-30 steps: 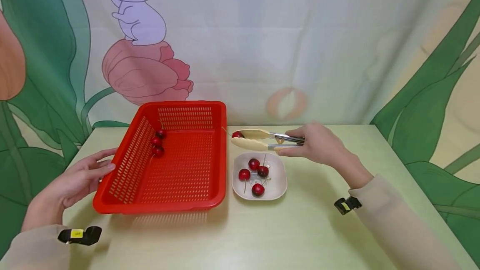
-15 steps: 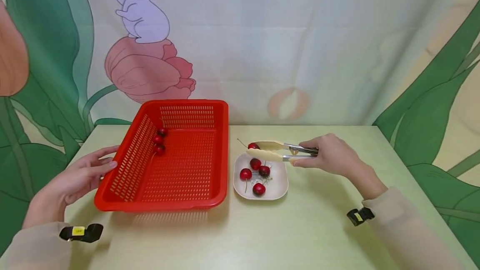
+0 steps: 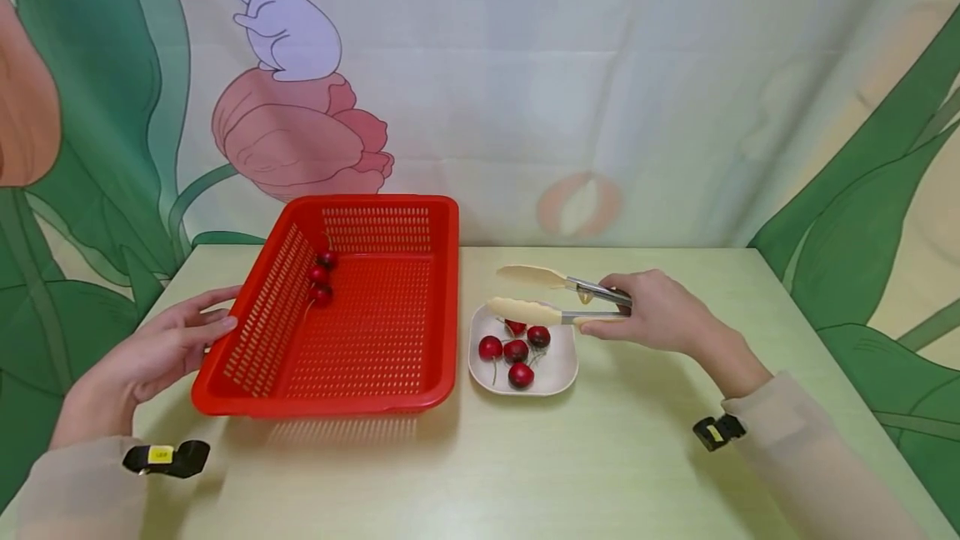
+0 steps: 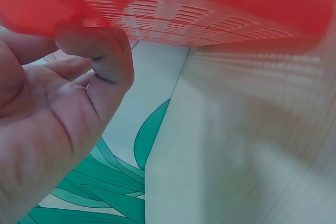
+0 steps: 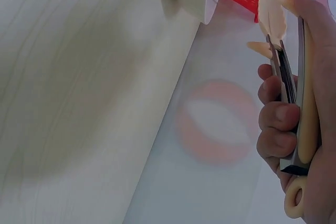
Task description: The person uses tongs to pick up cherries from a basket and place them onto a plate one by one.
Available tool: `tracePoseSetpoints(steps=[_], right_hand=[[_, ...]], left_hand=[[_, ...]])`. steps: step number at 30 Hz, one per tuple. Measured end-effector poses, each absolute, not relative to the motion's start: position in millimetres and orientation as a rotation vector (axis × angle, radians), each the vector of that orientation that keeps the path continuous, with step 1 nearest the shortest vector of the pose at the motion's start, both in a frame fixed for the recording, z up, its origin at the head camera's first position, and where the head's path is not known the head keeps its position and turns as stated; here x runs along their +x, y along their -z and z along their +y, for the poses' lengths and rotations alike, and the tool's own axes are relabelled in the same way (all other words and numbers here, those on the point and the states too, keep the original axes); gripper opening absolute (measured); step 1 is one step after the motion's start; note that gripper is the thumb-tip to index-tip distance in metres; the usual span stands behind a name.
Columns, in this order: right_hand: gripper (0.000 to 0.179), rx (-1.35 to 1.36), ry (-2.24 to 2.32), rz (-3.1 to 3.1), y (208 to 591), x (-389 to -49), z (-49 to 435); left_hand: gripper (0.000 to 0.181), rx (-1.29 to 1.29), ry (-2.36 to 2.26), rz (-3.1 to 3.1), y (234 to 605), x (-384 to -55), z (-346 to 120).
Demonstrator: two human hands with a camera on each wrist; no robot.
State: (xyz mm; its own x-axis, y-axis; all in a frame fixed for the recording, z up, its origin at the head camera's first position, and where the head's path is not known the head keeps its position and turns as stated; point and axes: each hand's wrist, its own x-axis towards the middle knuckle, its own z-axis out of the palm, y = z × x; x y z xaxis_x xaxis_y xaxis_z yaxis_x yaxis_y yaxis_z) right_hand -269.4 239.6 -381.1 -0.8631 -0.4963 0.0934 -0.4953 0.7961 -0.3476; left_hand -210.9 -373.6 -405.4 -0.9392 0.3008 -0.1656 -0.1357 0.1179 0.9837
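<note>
My left hand [image 3: 168, 344] holds the near-left rim of a red plastic basket [image 3: 360, 340], thumb at the edge; in the left wrist view its fingers [image 4: 113, 56] curl under the rim. Three dark red cherries [image 3: 319, 275] lie along the basket's left side. My right hand [image 3: 663, 311] grips metal tongs [image 3: 525, 312] with cream scalloped tips, spread apart with nothing between them. Below the tips sits a small white square dish [image 3: 558, 377] with several stemmed cherries [image 3: 521, 375] in it; the lower tip partly covers one. The right wrist view shows fingers wrapped round the tongs' handles [image 5: 304, 114].
The basket stands left of the dish on a pale wooden table [image 3: 600, 457], its front raised over its shadow. A printed curtain [image 3: 487, 107] with leaves and a white cartoon animal hangs behind the table's back edge. Black bands [image 3: 167, 458] sit on both sleeves.
The tongs, with a cherry in their tips, moved right from beside the basket to over the dish. Their tips spread and the cherry dropped among the others. The left hand kept its hold.
</note>
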Motion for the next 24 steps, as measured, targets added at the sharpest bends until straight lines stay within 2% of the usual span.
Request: tracePoseSetpoints(steps=[5,12,24], right_hand=[[0.063,-0.79,0.578,3.009,385.3,-268.5,238.2],[0.061,-0.729,0.6,3.052,388.9,-267.9,236.5],[0.061,-0.775,0.567,3.042,371.2,-274.1,213.7]], left_hand=[[0.054,0.163,-1.895,2.057,404.2,-211.1,-372.5],[0.068,0.143,-1.812,2.123,400.7,-213.5,-367.5],[0.069,0.096,-1.789,2.12,396.5,-213.1,-370.8]])
